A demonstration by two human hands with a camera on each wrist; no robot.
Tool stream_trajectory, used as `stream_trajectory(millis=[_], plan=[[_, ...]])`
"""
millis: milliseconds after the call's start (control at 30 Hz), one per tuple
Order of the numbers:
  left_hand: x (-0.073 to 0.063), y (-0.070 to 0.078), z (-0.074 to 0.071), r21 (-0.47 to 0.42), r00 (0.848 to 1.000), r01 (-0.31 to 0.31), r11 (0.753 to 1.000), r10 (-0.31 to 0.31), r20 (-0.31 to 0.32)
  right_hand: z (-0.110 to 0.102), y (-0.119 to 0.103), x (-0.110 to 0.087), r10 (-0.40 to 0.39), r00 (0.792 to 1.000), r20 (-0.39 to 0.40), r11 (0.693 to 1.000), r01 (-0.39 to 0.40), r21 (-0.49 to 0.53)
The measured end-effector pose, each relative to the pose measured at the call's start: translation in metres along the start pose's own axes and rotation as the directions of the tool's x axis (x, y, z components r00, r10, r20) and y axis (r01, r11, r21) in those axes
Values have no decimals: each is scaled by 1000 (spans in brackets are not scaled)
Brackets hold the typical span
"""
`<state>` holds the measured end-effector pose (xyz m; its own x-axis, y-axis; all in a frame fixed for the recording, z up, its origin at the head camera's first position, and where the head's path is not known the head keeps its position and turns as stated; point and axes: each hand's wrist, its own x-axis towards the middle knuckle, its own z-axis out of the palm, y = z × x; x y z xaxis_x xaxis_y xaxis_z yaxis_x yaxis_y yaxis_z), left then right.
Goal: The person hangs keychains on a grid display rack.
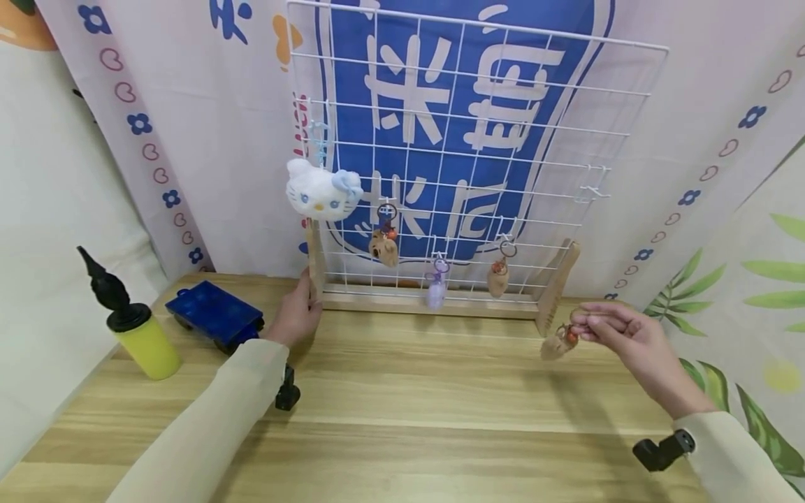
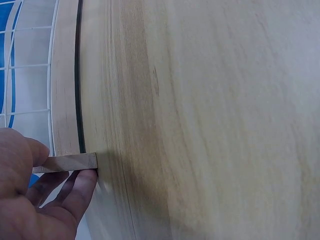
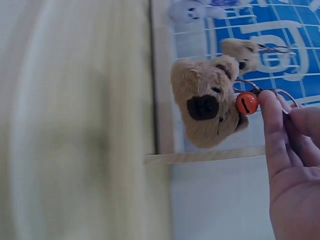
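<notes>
My left hand (image 1: 294, 314) grips the left wooden upright (image 2: 67, 162) of a display rack, thumb on one side and fingers on the other. The rack has a white wire grid (image 1: 463, 23) set on a wooden base (image 1: 428, 305). In front of the rack's right end, my right hand (image 1: 629, 342) pinches the ring of a brown plush bear keychain (image 3: 200, 95) with an orange bell (image 3: 246, 103). The bear dangles below the fingertips. On the grid hang a white cat plush (image 1: 321, 195), a brown plush keychain (image 1: 383, 248), a purple keychain (image 1: 436, 290) and another brown plush keychain (image 1: 498, 278).
White hooks (image 1: 591, 192) sit at the grid's right side. A blue toy cart (image 1: 214, 314) stands at the table's left, next to a yellow hand pump (image 1: 147, 347) with a black nozzle. Behind the rack hangs a printed curtain (image 1: 251, 140). The wooden table (image 1: 428, 419) stretches across the front.
</notes>
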<state>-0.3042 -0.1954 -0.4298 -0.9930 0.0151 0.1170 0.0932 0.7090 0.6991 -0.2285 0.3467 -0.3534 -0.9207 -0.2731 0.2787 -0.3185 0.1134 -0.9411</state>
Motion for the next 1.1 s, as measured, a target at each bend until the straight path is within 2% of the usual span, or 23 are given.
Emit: stream_trajectory(millis=[333, 533, 767, 867, 1000, 1100], plan=[[0, -2, 0, -6, 1000, -9, 1000, 9, 3, -5, -38, 31, -65, 985, -161, 997, 72, 37], [3, 0, 0, -9, 1000, -17, 1000, 17, -1, -8, -60, 47, -90, 974, -206, 990, 109, 86], [1, 3, -3, -10, 1000, -17, 1000, 17, 0, -11, -76, 65, -154, 960, -235, 947, 211, 241], [-2, 3, -3, -4, 1000, -9, 1000, 9, 4, -12, -81, 72, -174, 948, -266, 935, 244, 258], [-2, 1, -2, -1, 1000, 2, 1000, -2, 6, -11, -89, 82, -137, 937, -322, 948, 218, 232], [-3, 1, -1, 0, 1000, 4, 1000, -4, 7, -10, -93, 91, -79, 936, -342, 943, 182, 279]])
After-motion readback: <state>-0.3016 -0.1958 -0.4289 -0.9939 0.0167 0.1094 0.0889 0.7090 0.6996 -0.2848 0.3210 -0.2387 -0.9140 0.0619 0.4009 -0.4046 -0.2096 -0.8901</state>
